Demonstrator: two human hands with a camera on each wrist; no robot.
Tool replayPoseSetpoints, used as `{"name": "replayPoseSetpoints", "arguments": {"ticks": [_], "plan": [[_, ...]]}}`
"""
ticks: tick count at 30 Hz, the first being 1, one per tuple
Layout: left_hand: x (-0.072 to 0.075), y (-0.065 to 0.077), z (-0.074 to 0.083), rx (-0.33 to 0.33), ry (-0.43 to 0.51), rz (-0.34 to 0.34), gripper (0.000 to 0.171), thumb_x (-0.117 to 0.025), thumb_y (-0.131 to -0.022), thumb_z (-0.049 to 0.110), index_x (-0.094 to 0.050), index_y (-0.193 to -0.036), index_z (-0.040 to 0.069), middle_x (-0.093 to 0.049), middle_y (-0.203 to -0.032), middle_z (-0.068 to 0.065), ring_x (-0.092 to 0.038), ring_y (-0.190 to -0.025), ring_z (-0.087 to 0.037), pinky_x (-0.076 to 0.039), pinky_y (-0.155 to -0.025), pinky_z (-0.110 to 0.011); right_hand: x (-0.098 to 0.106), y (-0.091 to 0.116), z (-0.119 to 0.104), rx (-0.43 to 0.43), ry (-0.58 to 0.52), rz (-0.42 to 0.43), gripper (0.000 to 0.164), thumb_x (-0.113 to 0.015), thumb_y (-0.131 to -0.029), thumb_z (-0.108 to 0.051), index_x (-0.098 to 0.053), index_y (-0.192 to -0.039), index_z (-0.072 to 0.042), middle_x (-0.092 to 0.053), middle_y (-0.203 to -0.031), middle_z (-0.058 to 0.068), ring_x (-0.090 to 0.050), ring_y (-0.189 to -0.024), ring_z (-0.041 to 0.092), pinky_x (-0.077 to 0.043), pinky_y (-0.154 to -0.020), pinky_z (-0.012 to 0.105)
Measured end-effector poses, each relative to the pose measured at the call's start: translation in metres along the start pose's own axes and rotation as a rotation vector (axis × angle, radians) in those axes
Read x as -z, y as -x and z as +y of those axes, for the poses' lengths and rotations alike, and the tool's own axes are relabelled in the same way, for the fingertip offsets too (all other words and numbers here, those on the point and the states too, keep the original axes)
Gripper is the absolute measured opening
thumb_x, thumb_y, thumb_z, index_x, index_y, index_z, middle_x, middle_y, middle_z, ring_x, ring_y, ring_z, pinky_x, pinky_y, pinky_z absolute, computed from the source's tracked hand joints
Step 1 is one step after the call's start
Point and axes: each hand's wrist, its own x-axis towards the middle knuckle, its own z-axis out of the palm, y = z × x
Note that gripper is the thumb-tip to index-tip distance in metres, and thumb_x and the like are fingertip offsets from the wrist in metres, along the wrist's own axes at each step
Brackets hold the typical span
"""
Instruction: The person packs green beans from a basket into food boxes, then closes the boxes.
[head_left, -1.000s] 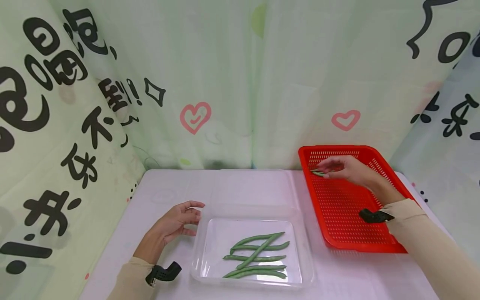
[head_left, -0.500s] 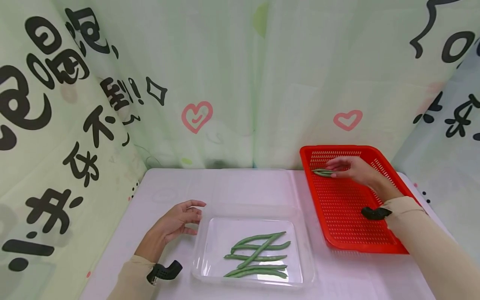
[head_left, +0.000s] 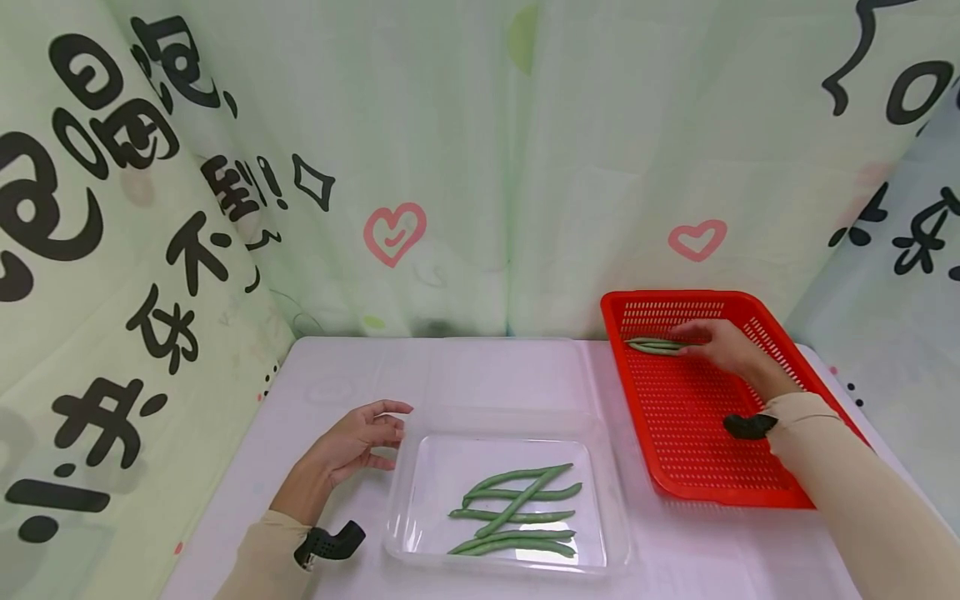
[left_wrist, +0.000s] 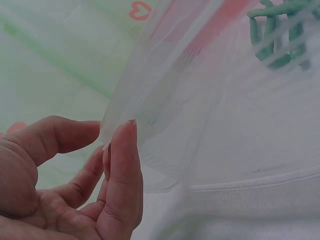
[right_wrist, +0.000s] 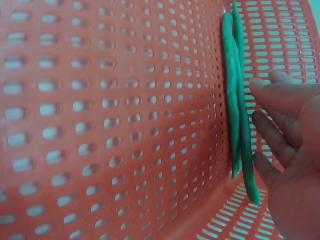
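My left hand (head_left: 358, 443) is at the left wall of a clear plastic container (head_left: 403, 508), its relaxed fingers and thumb right at the rim. In the left wrist view, the fingertips (left_wrist: 131, 127) show against the clear wall. Several long green beans (head_left: 521, 518) lie inside the container, one slanting across others. My right hand (head_left: 716, 346) reaches into a red perforated basket (head_left: 705, 425). Beside its loosely curved fingers, a small bunch of green beans (right_wrist: 233, 95) lies along the basket's far side. The right fingertips come right up to the beans without curling round them.
The white tabletop (head_left: 352, 375) carries both containers, the basket standing to the right and farther back. A pale green curtain (head_left: 465, 167) with black lettering and pink hearts hangs behind and along both sides. The basket's raised rim (head_left: 622, 392) surrounds the right hand.
My right hand has drawn back to the right along the beans, and its fingers have loosened from them, leaving more of the bunch visible. The left hand stays at the container's wall.
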Motion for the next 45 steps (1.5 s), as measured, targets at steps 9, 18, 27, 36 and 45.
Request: {"name": "replayPoseSetpoints", "arguments": {"ticks": [9, 18, 27, 36, 45], "plan": [[0.001, -0.001, 0.0, 0.0, 0.008, -0.005, 0.052, -0.062, -0.094, 0.005, -0.045, -0.143, -0.004, -0.056, -0.1, -0.002, -0.061, -0.092, -0.022, -0.06, -0.064, -0.03, 0.002, 0.001, 0.004, -0.031, -0.003, -0.015, 0.036, -0.062, -0.098, -0.006, -0.061, -0.134, -0.001, -0.058, -0.135, 0.027, -0.054, -0.116, 0.04, -0.05, -0.101, 0.053], [0.001, -0.001, 0.0, 0.005, 0.005, -0.004, 0.051, -0.062, -0.095, 0.004, -0.046, -0.143, -0.004, -0.057, -0.1, -0.002, -0.061, -0.092, -0.023, -0.06, -0.065, -0.031, -0.001, -0.001, 0.003, -0.017, 0.004, -0.067, 0.026, -0.062, -0.094, 0.007, -0.066, -0.12, 0.007, -0.069, -0.111, 0.023, -0.063, -0.094, 0.028, -0.055, -0.075, 0.022], [0.001, 0.0, 0.0, -0.001, -0.007, 0.004, 0.051, -0.062, -0.095, 0.004, -0.046, -0.143, -0.004, -0.057, -0.101, -0.003, -0.062, -0.093, -0.023, -0.06, -0.066, -0.032, 0.003, 0.0, 0.001, 0.007, 0.049, -0.091, 0.025, -0.065, -0.093, 0.006, -0.068, -0.117, 0.008, -0.069, -0.11, 0.024, -0.063, -0.091, 0.028, -0.055, -0.075, 0.026], [0.001, -0.001, 0.0, -0.005, -0.014, -0.003, 0.051, -0.062, -0.095, 0.005, -0.046, -0.143, -0.003, -0.057, -0.1, -0.002, -0.062, -0.093, -0.023, -0.06, -0.066, -0.032, 0.011, 0.006, -0.009, 0.042, 0.038, -0.115, 0.032, -0.066, -0.094, 0.002, -0.065, -0.126, 0.008, -0.068, -0.113, 0.023, -0.059, -0.095, 0.029, -0.056, -0.076, 0.025], [0.001, 0.0, 0.0, -0.003, -0.009, -0.011, 0.051, -0.062, -0.095, 0.005, -0.046, -0.143, -0.003, -0.057, -0.099, -0.002, -0.062, -0.093, -0.023, -0.06, -0.066, -0.031, 0.014, 0.008, -0.017, 0.096, -0.069, -0.128, 0.036, -0.068, -0.094, 0.0, -0.063, -0.128, 0.008, -0.067, -0.116, 0.026, -0.066, -0.093, 0.03, -0.059, -0.079, 0.028]]}}
